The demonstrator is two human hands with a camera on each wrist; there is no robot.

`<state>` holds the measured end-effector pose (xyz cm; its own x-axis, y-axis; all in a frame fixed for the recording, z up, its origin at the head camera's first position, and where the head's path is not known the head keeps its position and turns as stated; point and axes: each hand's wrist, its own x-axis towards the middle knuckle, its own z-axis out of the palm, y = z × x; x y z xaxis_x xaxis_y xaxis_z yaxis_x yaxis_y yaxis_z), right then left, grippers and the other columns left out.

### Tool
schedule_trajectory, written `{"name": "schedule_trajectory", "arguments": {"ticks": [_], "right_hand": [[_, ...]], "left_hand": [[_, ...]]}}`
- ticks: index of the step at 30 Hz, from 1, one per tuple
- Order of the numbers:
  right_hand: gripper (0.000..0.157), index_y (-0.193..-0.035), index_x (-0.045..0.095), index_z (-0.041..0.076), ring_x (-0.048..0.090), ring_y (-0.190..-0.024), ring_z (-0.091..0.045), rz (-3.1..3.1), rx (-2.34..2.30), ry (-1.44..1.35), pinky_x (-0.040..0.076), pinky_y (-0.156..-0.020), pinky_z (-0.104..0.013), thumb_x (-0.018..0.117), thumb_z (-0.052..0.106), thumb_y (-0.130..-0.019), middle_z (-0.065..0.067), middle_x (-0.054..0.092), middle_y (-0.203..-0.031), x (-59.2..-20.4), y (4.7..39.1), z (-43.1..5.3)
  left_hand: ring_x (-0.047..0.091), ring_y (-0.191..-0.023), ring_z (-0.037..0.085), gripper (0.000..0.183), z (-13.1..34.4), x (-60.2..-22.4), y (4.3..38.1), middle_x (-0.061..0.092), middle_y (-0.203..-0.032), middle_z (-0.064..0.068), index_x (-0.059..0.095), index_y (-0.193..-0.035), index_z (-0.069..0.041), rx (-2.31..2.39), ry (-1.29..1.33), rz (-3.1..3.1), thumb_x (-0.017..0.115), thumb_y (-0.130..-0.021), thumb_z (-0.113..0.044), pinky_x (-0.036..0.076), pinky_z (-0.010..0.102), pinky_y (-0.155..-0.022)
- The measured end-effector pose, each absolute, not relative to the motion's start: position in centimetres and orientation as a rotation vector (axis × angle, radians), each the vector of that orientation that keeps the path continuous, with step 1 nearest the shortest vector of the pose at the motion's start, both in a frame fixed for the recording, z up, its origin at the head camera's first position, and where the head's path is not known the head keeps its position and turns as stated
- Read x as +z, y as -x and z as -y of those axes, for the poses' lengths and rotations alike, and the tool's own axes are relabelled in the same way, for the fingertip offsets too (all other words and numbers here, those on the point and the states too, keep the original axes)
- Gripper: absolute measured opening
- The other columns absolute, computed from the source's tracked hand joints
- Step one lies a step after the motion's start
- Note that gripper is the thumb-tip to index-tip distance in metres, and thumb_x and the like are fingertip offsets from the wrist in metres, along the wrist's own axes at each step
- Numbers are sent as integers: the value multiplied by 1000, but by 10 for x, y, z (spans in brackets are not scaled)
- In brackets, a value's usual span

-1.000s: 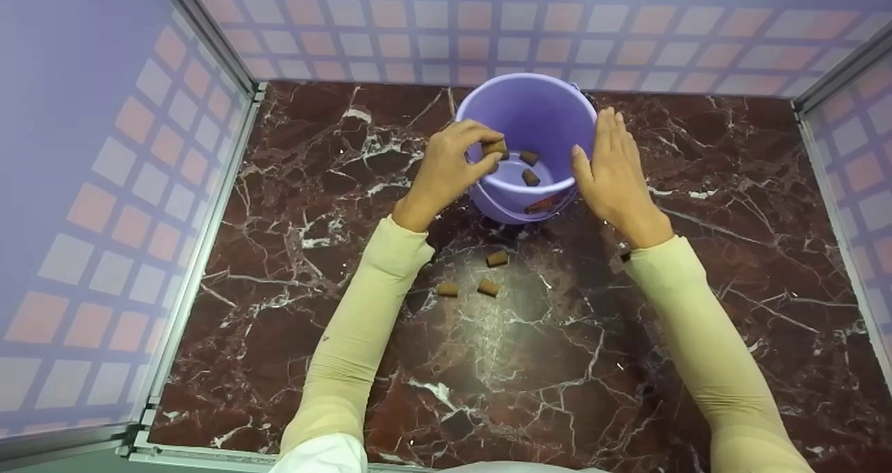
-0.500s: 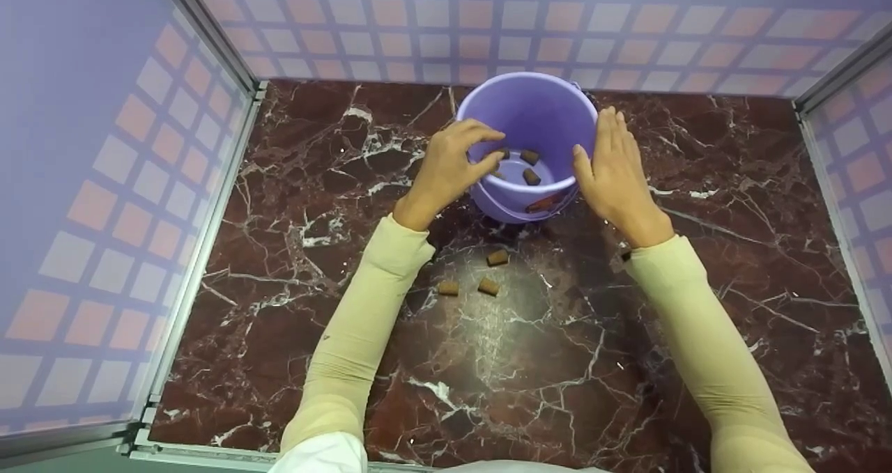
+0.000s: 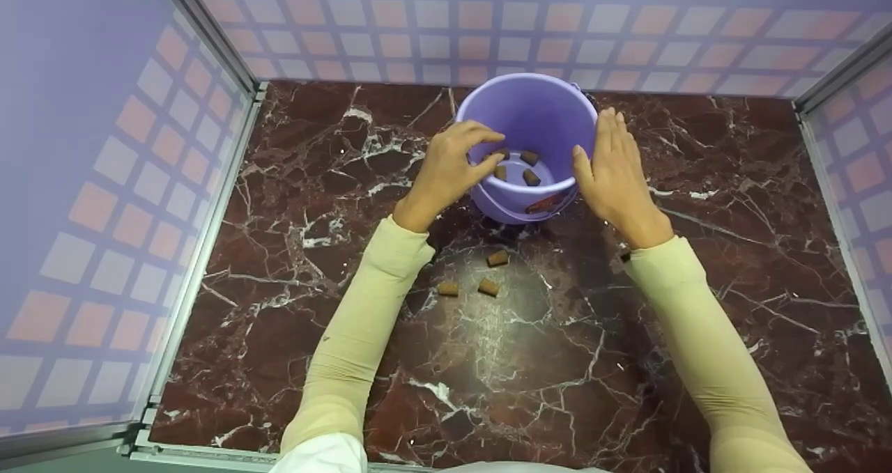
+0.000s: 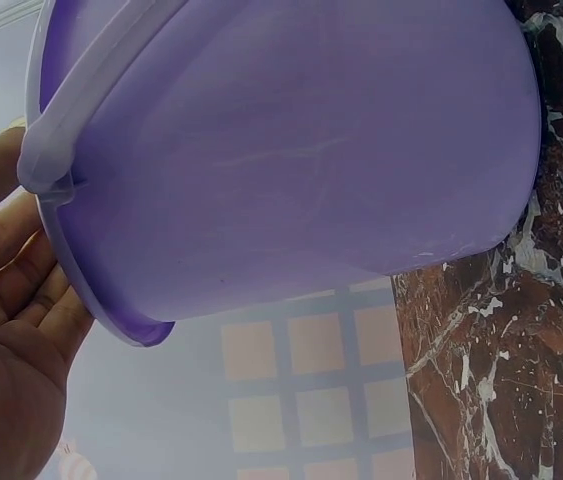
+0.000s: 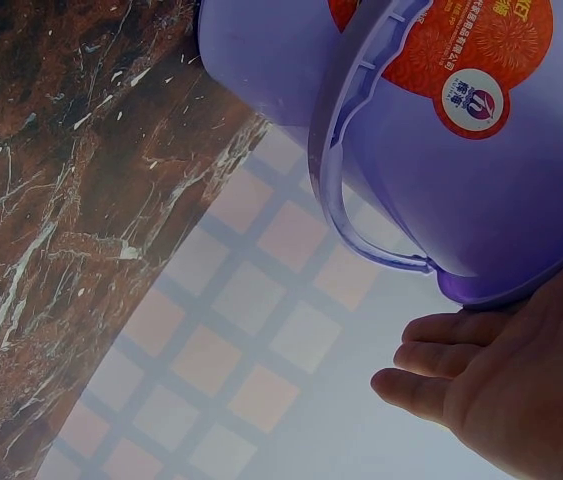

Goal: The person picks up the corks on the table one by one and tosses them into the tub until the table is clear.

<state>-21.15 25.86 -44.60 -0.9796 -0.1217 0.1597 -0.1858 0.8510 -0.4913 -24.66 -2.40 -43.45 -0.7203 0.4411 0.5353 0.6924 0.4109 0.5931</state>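
Observation:
A purple bucket (image 3: 550, 114) stands upright near the back of the table. Over its left rim reaches my left hand (image 3: 448, 161), thumb and fingers apart with nothing between them. Several small brown cork stoppers (image 3: 531, 177) lie on the bucket's floor, some partly covered by the left fingertips in the head view. Flat along the right rim rests my right hand (image 3: 614, 173), fingers straight. In the right wrist view, the right hand's fingers (image 5: 431, 390) extend just outside the rim. Three more cork stoppers (image 3: 488, 287) lie on the table in front of the bucket.
The dark red marbled table (image 3: 279, 361) is enclosed by purple checkered panels (image 3: 418, 41) at the back and sides, with metal framing (image 3: 188, 278) along the edge. The bucket's handle (image 5: 336, 150) hangs down at its front, beside a red label (image 5: 506, 40).
A second ago my left hand pinched brown cork stoppers over the bucket. Its fingers have let them go, and more stoppers now show on the bucket floor. My right hand has stayed still.

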Motion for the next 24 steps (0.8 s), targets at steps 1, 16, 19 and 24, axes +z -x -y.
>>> {"name": "schedule_trajectory", "arguments": {"ticks": [1,16,19,24], "right_hand": [[78,-162,11,-16,4,-161,-44,2903,792,-240,0,-131,-47,33,40,-112,-36,9,-170,-446,212,-259],[78,-162,12,-15,4,-161,-44,2905,783,-238,0,-131,-48,33,40,-112,-35,11,-170,-445,211,-257],[78,-163,12,-15,5,-161,-44,2902,781,-236,1,-131,-48,33,40,-112,-35,12,-170,-445,211,-257],[78,-163,13,-15,5,-161,-44,2903,772,-232,1,-131,-48,33,41,-112,-35,11,-170,-445,211,-258]], "left_hand": [[70,-109,32,24,24,-435,247,75,-114,17,78,-114,4,-1210,986,2376,82,-93,-7,50,27,-105],[70,-108,32,24,25,-435,246,75,-113,17,78,-114,4,-1211,988,2332,82,-93,-8,50,27,-105],[70,-106,32,23,25,-436,245,76,-111,17,78,-113,4,-1219,1000,2293,82,-93,-7,51,29,-104],[71,-103,32,22,26,-436,243,76,-109,16,79,-110,5,-1220,1007,2230,82,-92,-5,55,31,-100]]}}
